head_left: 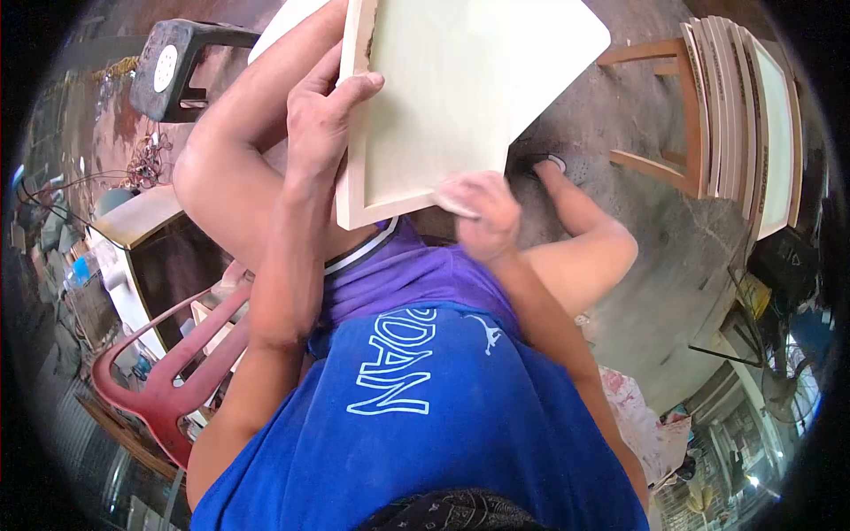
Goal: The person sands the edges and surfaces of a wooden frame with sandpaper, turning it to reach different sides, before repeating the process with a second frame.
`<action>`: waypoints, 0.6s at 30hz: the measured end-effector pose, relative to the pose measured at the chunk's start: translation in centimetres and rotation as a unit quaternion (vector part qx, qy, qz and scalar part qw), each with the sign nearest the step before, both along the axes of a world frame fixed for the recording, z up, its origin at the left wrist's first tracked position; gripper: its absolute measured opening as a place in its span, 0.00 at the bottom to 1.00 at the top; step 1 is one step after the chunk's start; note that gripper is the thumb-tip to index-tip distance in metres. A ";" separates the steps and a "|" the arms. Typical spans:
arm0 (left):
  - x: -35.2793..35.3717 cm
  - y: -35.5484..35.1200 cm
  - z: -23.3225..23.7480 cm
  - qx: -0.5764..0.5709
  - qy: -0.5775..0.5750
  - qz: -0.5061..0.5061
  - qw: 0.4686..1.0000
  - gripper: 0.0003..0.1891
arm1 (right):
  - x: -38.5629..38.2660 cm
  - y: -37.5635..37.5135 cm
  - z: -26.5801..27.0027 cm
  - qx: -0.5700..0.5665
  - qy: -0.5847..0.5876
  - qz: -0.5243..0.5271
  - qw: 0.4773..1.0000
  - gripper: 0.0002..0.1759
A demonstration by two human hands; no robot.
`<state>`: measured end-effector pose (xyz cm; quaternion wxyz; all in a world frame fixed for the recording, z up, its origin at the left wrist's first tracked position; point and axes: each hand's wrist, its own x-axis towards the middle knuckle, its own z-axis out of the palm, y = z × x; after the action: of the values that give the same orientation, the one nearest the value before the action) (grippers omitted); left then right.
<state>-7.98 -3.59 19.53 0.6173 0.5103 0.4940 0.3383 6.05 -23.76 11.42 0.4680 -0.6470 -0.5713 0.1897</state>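
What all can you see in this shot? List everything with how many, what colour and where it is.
wooden panel: one, pale, held over the lap, top centre
pale pad: one, whitish, under the right hand at the panel's lower edge
framed panels: several, pale wood, stacked on edge, upper right
wooden stand: one, brown, at the stack's left side
stool: one, black, upper left
plastic chair: one, red, lower left
floor: grey concrete, right of the legs
shirt: one, blue with white lettering, bottom centre
shorts: one pair, purple, on the lap
left hand: one, gripping the panel's left edge
right hand: one, pressing the pad against the panel
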 end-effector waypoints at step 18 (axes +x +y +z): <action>-0.2 0.1 -0.2 -0.018 -0.018 0.014 1.000 0.30 | 3.0 -1.7 -3.5 -0.054 -0.009 -0.010 0.998 0.19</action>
<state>-8.18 -3.53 19.33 0.6304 0.4856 0.4961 0.3472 9.07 -25.49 7.95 0.4292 -0.6784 -0.5583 0.2097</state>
